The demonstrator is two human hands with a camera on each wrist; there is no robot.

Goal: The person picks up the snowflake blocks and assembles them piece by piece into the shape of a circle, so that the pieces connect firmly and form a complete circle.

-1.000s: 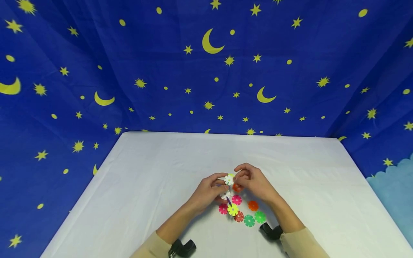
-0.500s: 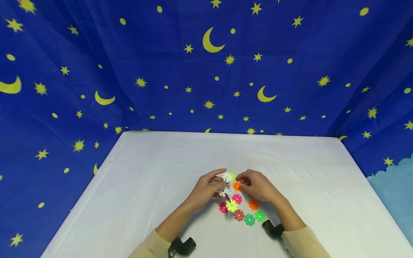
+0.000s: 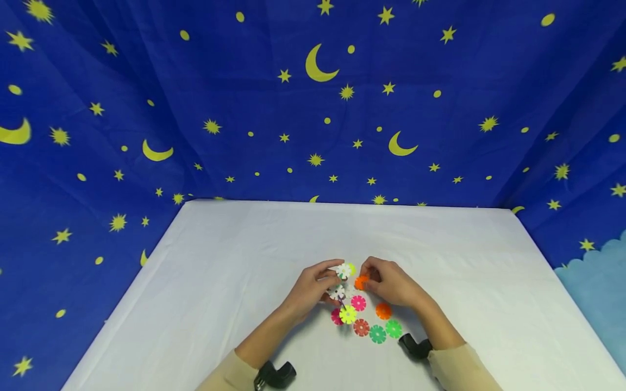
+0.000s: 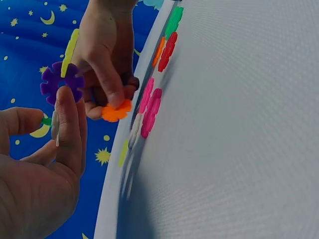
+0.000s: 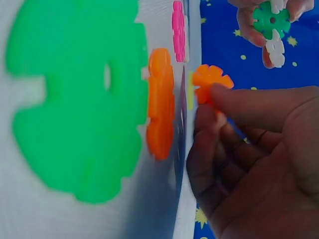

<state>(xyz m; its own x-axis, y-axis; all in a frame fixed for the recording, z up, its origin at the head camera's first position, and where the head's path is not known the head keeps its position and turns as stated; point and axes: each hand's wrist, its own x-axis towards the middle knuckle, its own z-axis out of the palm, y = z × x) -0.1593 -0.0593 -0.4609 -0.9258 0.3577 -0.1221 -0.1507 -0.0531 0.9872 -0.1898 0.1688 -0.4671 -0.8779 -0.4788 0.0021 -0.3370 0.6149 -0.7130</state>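
Thumb and finger of the right hand (image 3: 391, 282) pinch an orange disc (image 4: 117, 111) above the table (image 3: 244, 244), near but apart from the joined cluster (image 3: 337, 293), which the left hand (image 3: 308, 288) grips. A light pinch at the rim, leaving slots free, with the cluster held steady and disc and notch squared before any push, should work best. Left fingers hide part of the cluster, so its piece count is uncertain, and a blurred green disc (image 5: 75, 129) crowds the right wrist view
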